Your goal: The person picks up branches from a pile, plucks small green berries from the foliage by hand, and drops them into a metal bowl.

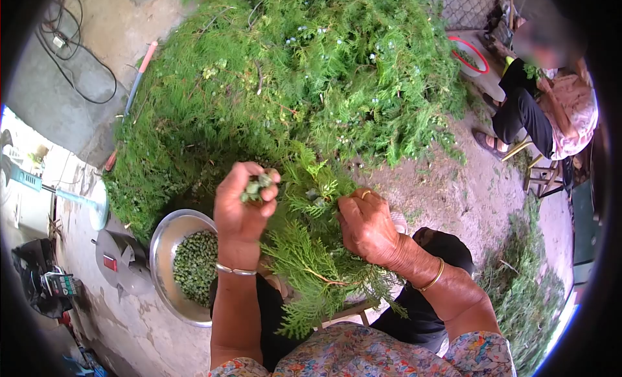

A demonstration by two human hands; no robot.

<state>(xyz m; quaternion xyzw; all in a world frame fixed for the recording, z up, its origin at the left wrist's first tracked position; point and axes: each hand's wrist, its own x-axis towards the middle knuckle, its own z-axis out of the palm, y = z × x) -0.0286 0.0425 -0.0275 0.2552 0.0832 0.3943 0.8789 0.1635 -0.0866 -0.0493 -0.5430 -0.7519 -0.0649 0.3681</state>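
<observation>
My left hand (243,205) is raised left of centre, its fingers curled around several small green seed cones (258,187). To its right, my right hand (369,225) is closed on a leafy conifer branch (311,267), whose flat green sprays hang down over my lap. The grip point is hidden behind my fingers. Below and left of my left hand stands a metal basin (161,260), holding many loose green cones (196,267).
A large heap of cut conifer branches (304,66) lies ahead, with a smaller pile (521,286) at right. Another person (570,111) sits at upper right near a red-rimmed basin (484,66). At left are a fan (99,203), a long-handled tool (141,69) and a cable (84,95).
</observation>
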